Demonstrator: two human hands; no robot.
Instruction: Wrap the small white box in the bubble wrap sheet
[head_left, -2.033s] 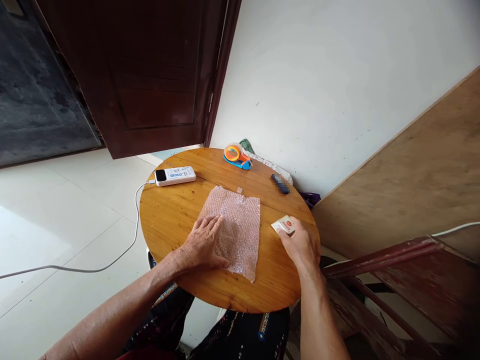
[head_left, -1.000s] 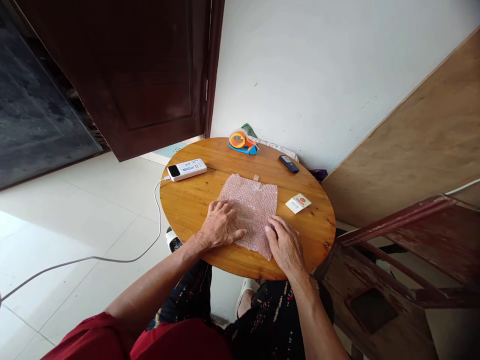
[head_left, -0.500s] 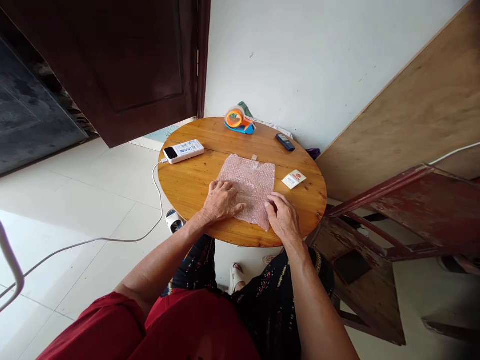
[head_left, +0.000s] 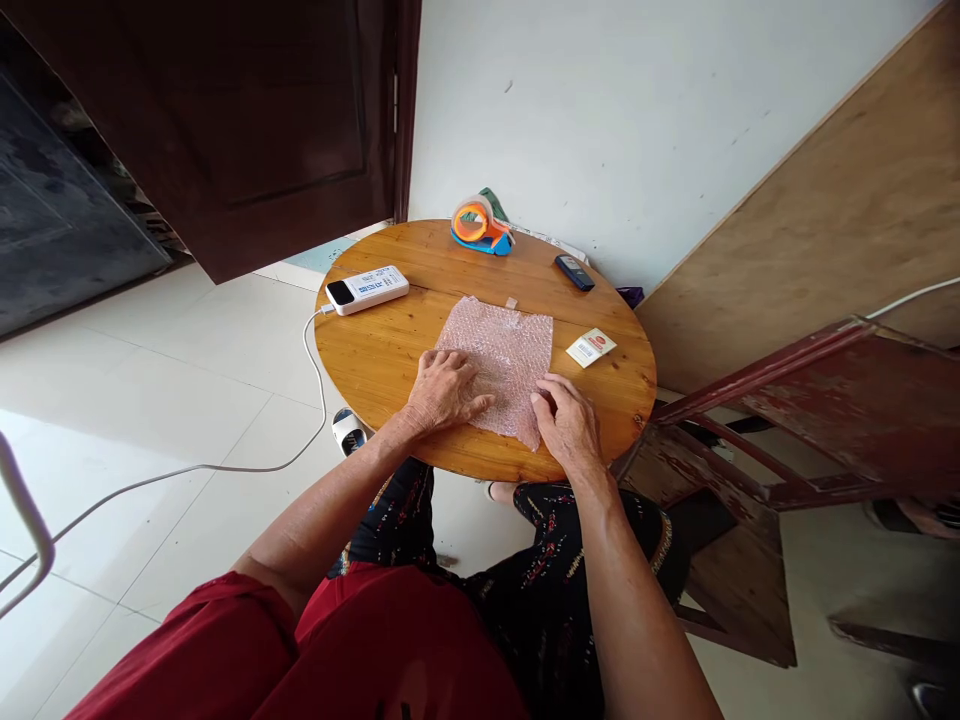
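Observation:
A pinkish sheet of bubble wrap [head_left: 504,345] lies on the round wooden table [head_left: 360,375] in front of me. My left hand [head_left: 444,392] rests flat on its lower left part, fingers and thumb apart, holding nothing. At the right edge of the wrap, my right hand [head_left: 568,420] touches it with bent fingers, a gap showing between thumb and forefinger. Whether a packet or only a sheet lies under my hands, I cannot make out. A small clear piece [head_left: 511,303] sticks out at the wrap's far edge.
A tape dispenser [head_left: 480,226] stands at the table's back. A white power bank [head_left: 367,290] with a cable [head_left: 319,350] lies left. A dark blue phone-like device [head_left: 574,271] and a printed packet [head_left: 591,347] lie right. A red-brown wooden chair [head_left: 817,420] stands right of the table.
Both hands stay in nearly the same place on the bubble wrap. The view has tilted slightly, so the table sits a little higher. My foot under the table has shifted.

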